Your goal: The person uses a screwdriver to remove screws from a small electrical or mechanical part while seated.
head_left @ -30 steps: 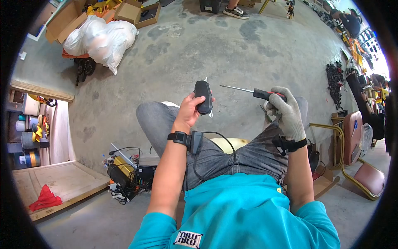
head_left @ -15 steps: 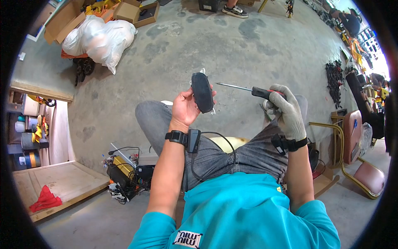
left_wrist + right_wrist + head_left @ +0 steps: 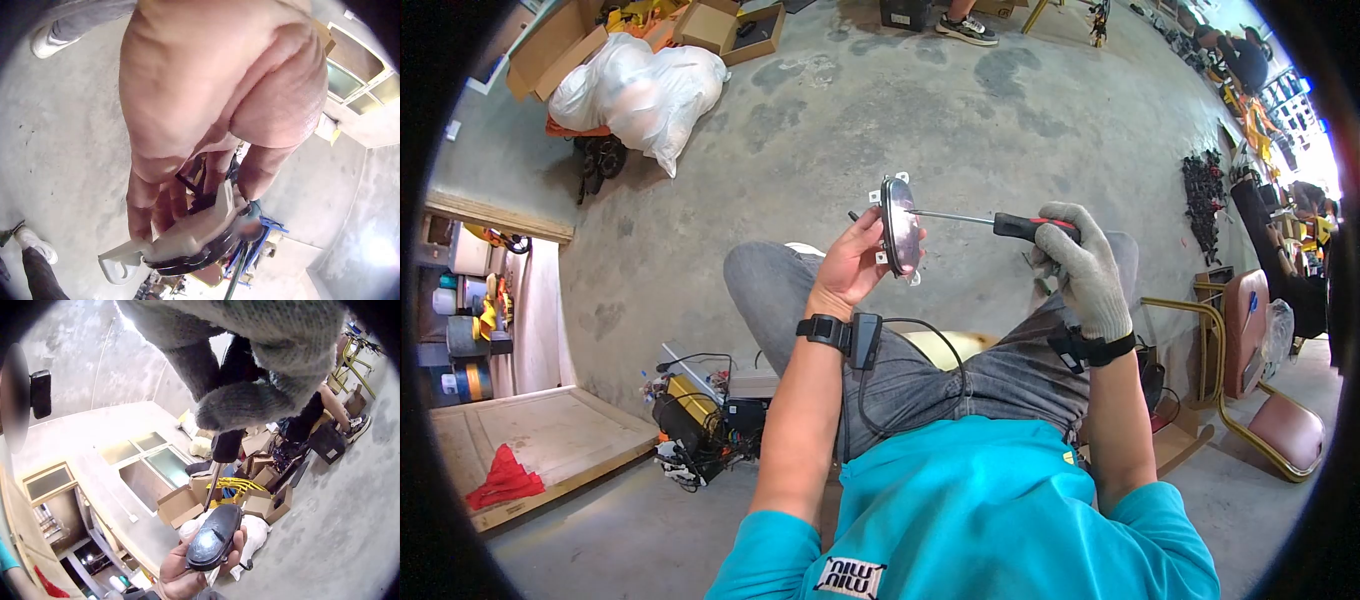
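Observation:
My bare left hand [image 3: 846,262] holds up an oval unit [image 3: 899,230] with a glossy dark face, a black rim and white mounting tabs. Its pale housing [image 3: 194,237] shows between the fingers and thumb in the left wrist view. In my gloved right hand [image 3: 1086,265] is a screwdriver [image 3: 1018,228] with a black and red handle, gripped with the shaft pointing left. The screwdriver tip overlaps the glossy face in the head view. From the right wrist, the oval face [image 3: 215,539] catches a bright reflection below the screwdriver handle [image 3: 227,447].
A white plastic bag [image 3: 640,95] and open cardboard boxes [image 3: 735,35] lie at the back left. Wired electronic parts [image 3: 700,420] sit beside my left leg. A gold-framed chair [image 3: 1250,340] stands at right. Another person's shoe [image 3: 968,28] is at the far edge.
The left hand has turned the oval unit over from its matte black side to the glossy face with white tabs. The screwdriver has shifted slightly left relative to the unit, its tip now over that face.

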`<state>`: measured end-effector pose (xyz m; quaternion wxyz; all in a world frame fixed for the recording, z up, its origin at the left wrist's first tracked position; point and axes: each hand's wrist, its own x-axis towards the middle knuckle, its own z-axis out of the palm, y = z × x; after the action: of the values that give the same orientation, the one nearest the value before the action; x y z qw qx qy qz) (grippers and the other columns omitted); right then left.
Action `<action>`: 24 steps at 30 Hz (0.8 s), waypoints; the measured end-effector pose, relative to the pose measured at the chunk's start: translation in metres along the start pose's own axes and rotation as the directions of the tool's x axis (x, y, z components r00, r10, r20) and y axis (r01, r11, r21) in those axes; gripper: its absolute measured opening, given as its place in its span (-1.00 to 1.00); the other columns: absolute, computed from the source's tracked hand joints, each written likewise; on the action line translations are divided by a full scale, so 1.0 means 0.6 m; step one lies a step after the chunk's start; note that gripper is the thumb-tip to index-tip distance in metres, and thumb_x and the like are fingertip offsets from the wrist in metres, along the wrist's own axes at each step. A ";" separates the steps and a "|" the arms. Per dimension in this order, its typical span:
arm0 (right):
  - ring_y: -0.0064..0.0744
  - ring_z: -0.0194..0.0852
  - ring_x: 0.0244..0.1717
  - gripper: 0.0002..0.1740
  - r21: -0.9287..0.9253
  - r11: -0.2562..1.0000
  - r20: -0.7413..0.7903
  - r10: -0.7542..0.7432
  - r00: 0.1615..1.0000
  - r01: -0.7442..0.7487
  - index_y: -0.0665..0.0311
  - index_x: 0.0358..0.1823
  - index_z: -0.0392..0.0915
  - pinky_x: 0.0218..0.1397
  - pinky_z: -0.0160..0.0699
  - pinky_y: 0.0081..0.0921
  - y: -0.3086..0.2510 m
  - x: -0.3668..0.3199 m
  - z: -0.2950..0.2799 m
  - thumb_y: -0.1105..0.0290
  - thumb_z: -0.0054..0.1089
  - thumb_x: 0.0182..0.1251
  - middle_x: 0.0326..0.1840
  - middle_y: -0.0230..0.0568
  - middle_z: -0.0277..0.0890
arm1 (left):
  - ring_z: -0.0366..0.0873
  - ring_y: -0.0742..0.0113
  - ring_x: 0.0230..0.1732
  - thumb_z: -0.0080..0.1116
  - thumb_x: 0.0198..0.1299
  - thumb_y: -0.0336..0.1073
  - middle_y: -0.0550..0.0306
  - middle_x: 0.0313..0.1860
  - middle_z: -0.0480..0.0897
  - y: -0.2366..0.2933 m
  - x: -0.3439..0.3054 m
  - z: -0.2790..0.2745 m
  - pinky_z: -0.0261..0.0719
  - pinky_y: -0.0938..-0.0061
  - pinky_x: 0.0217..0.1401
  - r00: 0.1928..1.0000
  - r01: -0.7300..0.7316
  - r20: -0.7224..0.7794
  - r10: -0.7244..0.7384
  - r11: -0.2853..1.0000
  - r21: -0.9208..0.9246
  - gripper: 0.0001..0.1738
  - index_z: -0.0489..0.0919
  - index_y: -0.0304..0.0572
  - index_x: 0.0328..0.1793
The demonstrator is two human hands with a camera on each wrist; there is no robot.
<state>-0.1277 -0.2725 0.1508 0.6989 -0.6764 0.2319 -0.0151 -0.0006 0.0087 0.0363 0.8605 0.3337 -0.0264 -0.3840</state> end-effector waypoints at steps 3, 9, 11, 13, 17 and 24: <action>-0.43 0.62 -0.26 -0.58 -0.004 0.999 -0.004 -0.047 0.999 0.047 0.45 0.16 0.51 -0.19 0.64 -0.48 0.003 0.001 0.003 0.35 0.29 0.37 -0.13 -0.16 0.44 | 0.55 -0.11 0.38 0.10 0.50 -0.20 -0.18 0.37 0.56 -0.008 0.006 -0.015 0.59 -0.08 0.39 0.999 0.000 0.043 -0.003 0.998 0.068 -0.46 0.37 -0.23 0.52; -0.45 0.61 -0.27 -0.58 -0.027 0.994 -0.002 -0.110 0.994 0.110 0.48 0.16 0.48 -0.19 0.64 -0.50 -0.004 -0.001 0.007 0.38 0.28 0.38 -0.19 -0.15 0.49 | 0.63 0.03 0.29 0.13 0.52 -0.18 -0.11 0.29 0.62 -0.019 0.011 -0.031 0.69 0.13 0.29 0.996 0.011 0.082 -0.022 0.992 0.129 -0.50 0.43 -0.27 0.46; -0.46 0.60 -0.28 -0.58 -0.049 0.995 0.006 -0.086 0.996 0.086 0.48 0.18 0.47 -0.19 0.64 -0.50 -0.008 -0.002 0.009 0.39 0.28 0.38 -0.22 -0.16 0.53 | 0.67 0.10 0.23 0.16 0.50 -0.16 -0.09 0.20 0.67 -0.018 0.012 -0.031 0.70 0.21 0.26 0.994 0.005 0.106 -0.021 0.989 0.150 -0.52 0.48 -0.29 0.40; -0.47 0.60 -0.28 -0.58 -0.046 0.996 0.006 -0.081 0.997 0.082 0.48 0.18 0.47 -0.19 0.64 -0.50 -0.013 -0.004 0.013 0.39 0.28 0.39 -0.23 -0.16 0.55 | 0.68 0.13 0.20 0.18 0.49 -0.15 -0.08 0.16 0.69 -0.019 0.013 -0.032 0.70 0.24 0.25 0.996 0.011 0.088 -0.026 0.986 0.167 -0.52 0.50 -0.30 0.38; -0.47 0.60 -0.29 -0.58 -0.051 0.996 0.013 -0.073 0.997 0.074 0.48 0.18 0.47 -0.18 0.65 -0.51 -0.012 -0.002 0.014 0.40 0.28 0.39 -0.24 -0.16 0.58 | 0.71 0.17 0.14 0.23 0.46 -0.14 -0.08 0.10 0.71 -0.022 0.015 -0.032 0.71 0.30 0.22 0.997 0.002 0.081 -0.019 0.980 0.200 -0.52 0.54 -0.31 0.33; -0.48 0.60 -0.29 -0.59 -0.044 0.996 0.019 -0.077 0.997 0.078 0.48 0.18 0.47 -0.17 0.65 -0.51 -0.010 -0.003 0.012 0.42 0.27 0.39 -0.25 -0.16 0.58 | 0.73 0.16 0.09 0.25 0.44 -0.13 -0.09 0.09 0.72 -0.020 0.013 -0.028 0.71 0.29 0.21 0.997 0.015 0.064 -0.030 0.976 0.218 -0.51 0.54 -0.33 0.32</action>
<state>-0.1249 -0.2656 0.1568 0.6844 -0.7004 0.1998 -0.0312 0.0024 0.0070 0.0146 0.8131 0.4130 -0.0934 -0.3995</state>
